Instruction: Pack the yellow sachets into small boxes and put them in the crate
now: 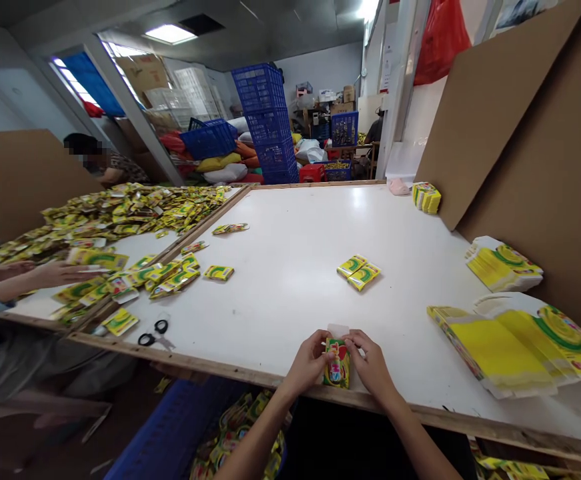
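Observation:
Both my hands hold one small yellow, red and green carton (337,363) upright at the near edge of the white table (295,267). My left hand (309,363) grips its left side with fingers curled. My right hand (370,363) pinches its right side near the open white top flap. Two finished yellow packs (359,271) lie on the table farther out. Flat yellow carton blanks (515,347) are stacked to my right.
Another person's hands (45,273) rest on a pile of yellow sachets (115,217) at the left. Black scissors (153,335) lie near the front left edge. More blanks (503,267) and brown cardboard sheets (535,133) stand right. A blue crate (170,433) sits below the table.

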Demonstrator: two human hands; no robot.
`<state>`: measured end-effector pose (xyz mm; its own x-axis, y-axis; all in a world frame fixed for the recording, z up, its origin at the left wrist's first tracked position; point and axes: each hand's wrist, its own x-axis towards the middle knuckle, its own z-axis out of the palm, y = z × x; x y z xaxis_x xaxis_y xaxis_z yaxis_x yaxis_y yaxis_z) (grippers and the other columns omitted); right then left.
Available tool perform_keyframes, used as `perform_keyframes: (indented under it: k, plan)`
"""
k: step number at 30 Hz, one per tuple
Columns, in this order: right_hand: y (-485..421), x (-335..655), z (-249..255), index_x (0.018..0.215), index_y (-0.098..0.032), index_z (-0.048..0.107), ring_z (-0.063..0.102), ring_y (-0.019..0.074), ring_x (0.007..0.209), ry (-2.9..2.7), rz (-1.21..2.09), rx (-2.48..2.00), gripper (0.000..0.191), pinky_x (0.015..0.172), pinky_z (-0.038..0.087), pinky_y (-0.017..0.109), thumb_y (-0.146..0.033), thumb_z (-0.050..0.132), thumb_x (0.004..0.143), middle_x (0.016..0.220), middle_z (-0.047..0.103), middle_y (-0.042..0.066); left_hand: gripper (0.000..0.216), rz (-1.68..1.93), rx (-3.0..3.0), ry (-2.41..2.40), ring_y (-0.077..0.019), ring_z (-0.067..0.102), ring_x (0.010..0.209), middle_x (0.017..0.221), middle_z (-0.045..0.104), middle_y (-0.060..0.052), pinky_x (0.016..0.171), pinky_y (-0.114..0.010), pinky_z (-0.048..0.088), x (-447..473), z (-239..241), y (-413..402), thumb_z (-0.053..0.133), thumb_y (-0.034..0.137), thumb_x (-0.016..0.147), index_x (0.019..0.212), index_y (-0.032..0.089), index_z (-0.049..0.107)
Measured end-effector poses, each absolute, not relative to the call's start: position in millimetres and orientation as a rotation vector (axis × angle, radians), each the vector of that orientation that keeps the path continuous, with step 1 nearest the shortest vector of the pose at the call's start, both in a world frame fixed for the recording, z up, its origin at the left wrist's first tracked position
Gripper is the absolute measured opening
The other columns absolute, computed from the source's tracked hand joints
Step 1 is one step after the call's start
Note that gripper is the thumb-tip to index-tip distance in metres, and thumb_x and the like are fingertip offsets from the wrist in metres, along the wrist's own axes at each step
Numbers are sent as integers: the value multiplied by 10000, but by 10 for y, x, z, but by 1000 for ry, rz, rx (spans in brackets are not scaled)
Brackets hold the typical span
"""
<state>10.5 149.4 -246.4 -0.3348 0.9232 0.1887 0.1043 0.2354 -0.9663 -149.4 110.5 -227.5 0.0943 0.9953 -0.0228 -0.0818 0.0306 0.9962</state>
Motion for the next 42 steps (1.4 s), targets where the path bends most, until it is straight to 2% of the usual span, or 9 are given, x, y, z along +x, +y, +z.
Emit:
perform_keyframes:
  k: [5,7,10,17,23,33,37,39,42]
  plan:
    - [1503,67,-2475,1097,-202,584,628,195,786,-1526,1221,-958,314,741,497,312,-407,519,867,875,675,45,375,1293,1172,1101,-185,607,926,1029,623,-45,822,-314,477,-1444,-2237,1057,660,186,752,1084,235,494]
    - [1482,90,-2456,1036,-202,626,630,201,824,-1564,1210,-937,284,752,498,312,-406,521,868,896,684,55,372,1276,1213,1153,-187,615,926,1048,632,-54,831,-323,477,-1431,-2193,1035,639,196,772,1112,238,493]
    - [1433,130,-2407,905,-199,685,623,208,836,-1652,1177,-906,264,748,498,310,-413,537,860,903,692,67,172,1216,1341,1304,-201,617,913,964,663,-74,841,-326,471,-1418,-2129,1023,578,269,831,976,180,603]
    - [1379,116,-2321,932,-208,689,594,188,756,-1701,1079,-1025,277,712,479,297,-430,543,851,854,694,48,167,1297,1303,1428,-177,612,808,863,671,-51,752,-285,481,-1343,-2142,1051,583,308,829,893,166,643]
    - [1467,117,-2219,834,-199,652,566,176,689,-1697,1121,-1055,250,677,463,287,-416,531,856,724,660,20,173,1370,1160,1420,-131,560,661,700,623,-8,635,-235,446,-1317,-2191,1134,638,328,789,791,155,629]
    - [1321,179,-2402,955,-215,690,635,216,880,-1635,1189,-966,275,741,497,312,-402,506,871,966,709,67,141,1345,1092,1317,-168,608,757,785,684,-40,716,-268,473,-1333,-2240,1045,689,267,731,811,151,684]
    - [1279,288,-2449,1135,-221,629,646,220,875,-1548,1243,-1102,378,789,502,339,-454,524,857,1006,705,76,196,1402,1133,1553,-144,579,664,720,642,-16,621,-238,460,-1678,-2034,831,585,348,808,822,165,653]
    - [1276,347,-2473,1156,-217,612,651,218,853,-1511,1303,-1171,408,796,498,343,-476,525,853,978,711,75,254,1294,1201,1702,-143,568,633,695,623,-14,595,-239,456,-2020,-1868,607,543,398,832,800,167,644]
    - [1288,378,-2495,1095,-225,637,651,222,878,-1529,1421,-1210,384,792,496,334,-498,517,853,979,709,70,261,948,1395,1913,-190,611,777,829,658,-43,728,-296,489,-2593,-1686,274,577,423,802,867,191,677]
